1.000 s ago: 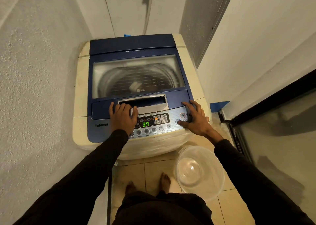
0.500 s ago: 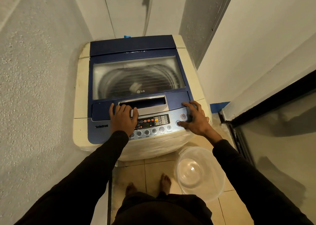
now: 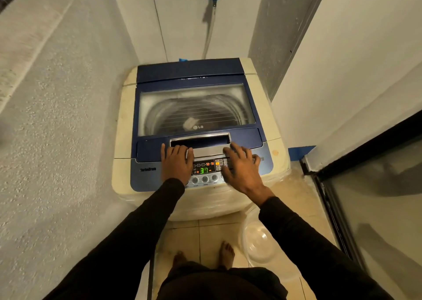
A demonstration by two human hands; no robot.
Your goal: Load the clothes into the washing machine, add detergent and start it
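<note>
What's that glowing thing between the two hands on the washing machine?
In the head view, a small display showing green 37 sits between the left hand and right hand, with round buttons just below.

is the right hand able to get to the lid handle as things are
Probably yes: the right hand lies open over the buttons, just below the lid handle, with nothing between them.

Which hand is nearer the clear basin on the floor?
Right. The right hand lies on the panel's right part, above the basin at the washer's foot; the left hand rests further left, past the display.
</note>
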